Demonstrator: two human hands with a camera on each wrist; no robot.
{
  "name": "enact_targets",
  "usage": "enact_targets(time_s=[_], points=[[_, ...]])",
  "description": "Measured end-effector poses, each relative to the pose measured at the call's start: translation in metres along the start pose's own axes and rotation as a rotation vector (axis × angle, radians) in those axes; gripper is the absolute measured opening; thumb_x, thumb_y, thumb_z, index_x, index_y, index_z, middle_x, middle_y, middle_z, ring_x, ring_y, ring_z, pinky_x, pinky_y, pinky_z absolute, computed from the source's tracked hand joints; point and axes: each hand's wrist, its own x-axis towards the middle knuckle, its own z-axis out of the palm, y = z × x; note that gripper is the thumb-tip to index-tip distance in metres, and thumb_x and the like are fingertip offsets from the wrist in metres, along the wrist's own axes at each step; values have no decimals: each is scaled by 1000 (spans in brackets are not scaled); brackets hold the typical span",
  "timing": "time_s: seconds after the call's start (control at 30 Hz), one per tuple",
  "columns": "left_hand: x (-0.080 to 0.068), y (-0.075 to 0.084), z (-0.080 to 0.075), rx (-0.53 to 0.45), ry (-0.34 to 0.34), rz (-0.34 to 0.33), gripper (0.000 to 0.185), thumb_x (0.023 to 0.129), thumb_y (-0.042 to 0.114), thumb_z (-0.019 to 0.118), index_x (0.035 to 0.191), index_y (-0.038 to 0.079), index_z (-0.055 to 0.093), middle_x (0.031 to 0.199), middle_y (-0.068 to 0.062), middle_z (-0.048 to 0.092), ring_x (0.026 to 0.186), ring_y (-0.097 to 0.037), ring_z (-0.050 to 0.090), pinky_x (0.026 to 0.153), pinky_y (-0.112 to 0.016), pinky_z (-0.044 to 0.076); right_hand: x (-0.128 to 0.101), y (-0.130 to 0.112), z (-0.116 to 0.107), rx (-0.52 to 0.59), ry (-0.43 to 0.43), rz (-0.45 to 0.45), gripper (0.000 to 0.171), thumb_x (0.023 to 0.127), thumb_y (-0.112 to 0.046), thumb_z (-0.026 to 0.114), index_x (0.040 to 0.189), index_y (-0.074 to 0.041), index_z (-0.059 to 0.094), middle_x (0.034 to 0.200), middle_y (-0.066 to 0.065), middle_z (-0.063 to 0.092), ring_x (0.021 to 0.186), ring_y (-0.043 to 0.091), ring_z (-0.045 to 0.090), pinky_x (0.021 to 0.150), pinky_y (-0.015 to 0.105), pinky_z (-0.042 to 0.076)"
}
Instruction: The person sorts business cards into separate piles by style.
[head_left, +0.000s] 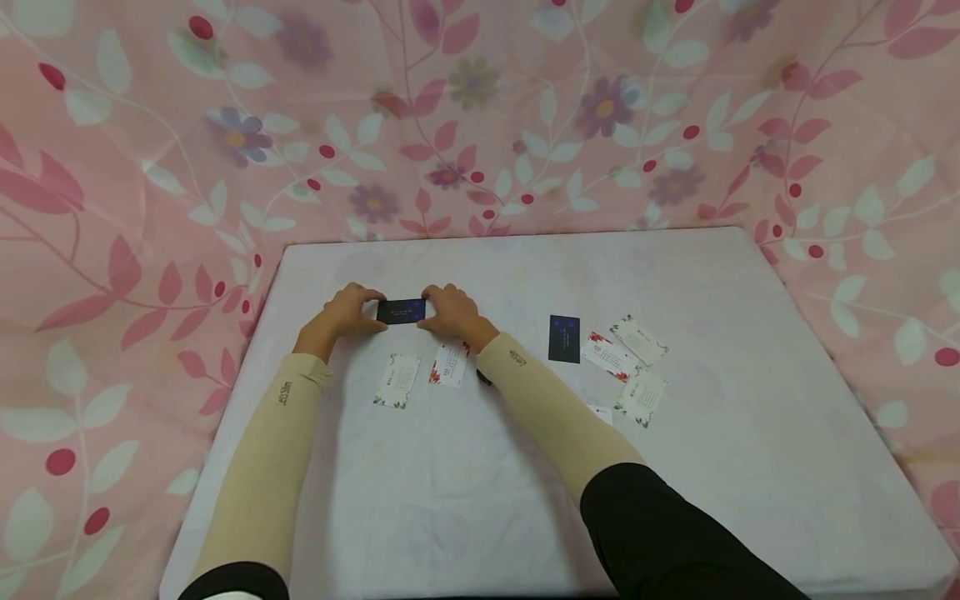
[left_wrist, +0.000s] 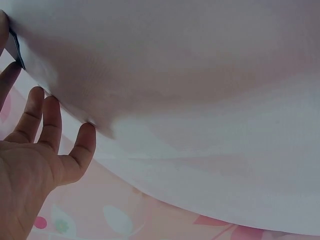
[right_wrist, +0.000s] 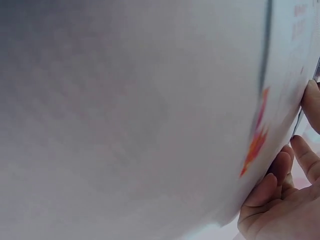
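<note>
- The table is covered in plain white cloth.
- Behind and beside the table hangs a pink backdrop printed with red and white leaves, red berries and purple flowers.
- The card at the table's far left middle is dark navy with faint light print.
- Right of it on the table, a second dark card is navy with tiny pale specks.
- Nearer than the first card lie a white card with a green leafy border and a white card with red flowers.
- Both sleeves are beige, each with a small dark logo; the upper sleeve is black.
</note>
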Motion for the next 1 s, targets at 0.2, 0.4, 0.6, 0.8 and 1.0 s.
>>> enact_targets(time_s=[0.2, 0.4, 0.6, 0.8, 1.0], points=[[2, -2, 1, -6, 3, 2, 63, 85, 31, 77, 141, 12, 54, 143, -24, 41, 131, -47, 39, 104, -76, 25, -1, -1, -1, 2, 10, 6, 61, 88, -47, 71, 141, -23, 50, 130, 5, 54, 109, 21, 52, 99, 40, 45], [1, -2, 2, 0, 2, -2, 63, 86, 31, 76, 141, 13, 53, 141, -25, 41, 130, -47, 39, 104, -75, 26, -2, -3, -1, 5, 7, 11, 61, 89, -46, 71, 141, -22, 50, 130, 6, 54, 107, 20, 51, 101, 40, 44], [1, -1, 3, 5, 3, 1, 61, 88, 31, 75, 141, 12, 53, 142, -25, 40, 130, -48, 39, 104, -75, 27, -2, -3, -1, 2, 15, 18, 61, 89, -46, 71, 141, -22, 50, 130, 6, 54, 108, 21, 52, 102, 40, 44], [1, 0, 4, -4, -8, -16, 61, 88, 30, 74, 142, 12, 52, 144, -25, 38, 132, -48, 36, 106, -75, 23, -1, -1, 1, -3, -9, 25, 64, 89, -48, 69, 144, -23, 47, 133, 5, 53, 111, 21, 51, 102, 39, 43], [-3, 0, 3, -11, 9, 5, 69, 87, 32, 75, 146, 11, 46, 144, -26, 39, 133, -48, 37, 106, -74, 26, -1, 1, -1, 38, -25, 15, 80, 86, -53, 72, 151, -24, 36, 139, 7, 49, 116, 22, 50, 105, 40, 42]])
